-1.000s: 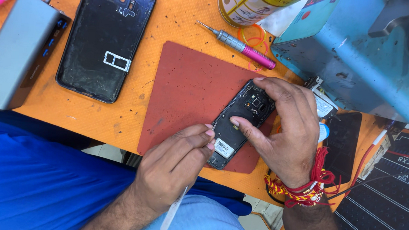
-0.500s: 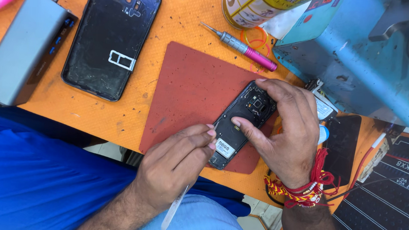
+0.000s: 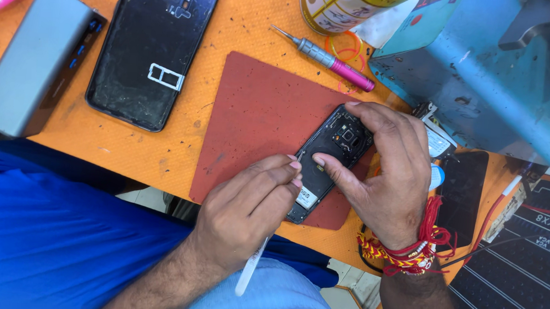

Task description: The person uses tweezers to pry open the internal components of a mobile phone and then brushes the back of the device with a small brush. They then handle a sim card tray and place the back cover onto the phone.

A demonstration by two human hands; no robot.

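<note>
My hands point(image 3: 246, 216) point(image 3: 388, 174) cover the phone point(image 3: 332, 158) from both sides, so only its upper left edge is free to reach. The left half of the red mat point(image 3: 252, 115) is bare, with room for a hand. Above it the screwdriver point(image 3: 331, 61) and the can point(image 3: 341, 6) stand close. On the right the blue machine point(image 3: 483, 78) blocks the way. The back cover point(image 3: 151, 48) and the grey box point(image 3: 32, 63) fill the far left.

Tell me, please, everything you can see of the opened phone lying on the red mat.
The opened phone is a black, slim body with its back cover off, showing dark inner parts, a square camera module near its far end and a small white label near its near end. It lies flat and slanted on the red mat, near the mat's right edge. The right hand grips its far end, thumb on its middle; the left hand touches its left edge with a thin white tool.
</note>
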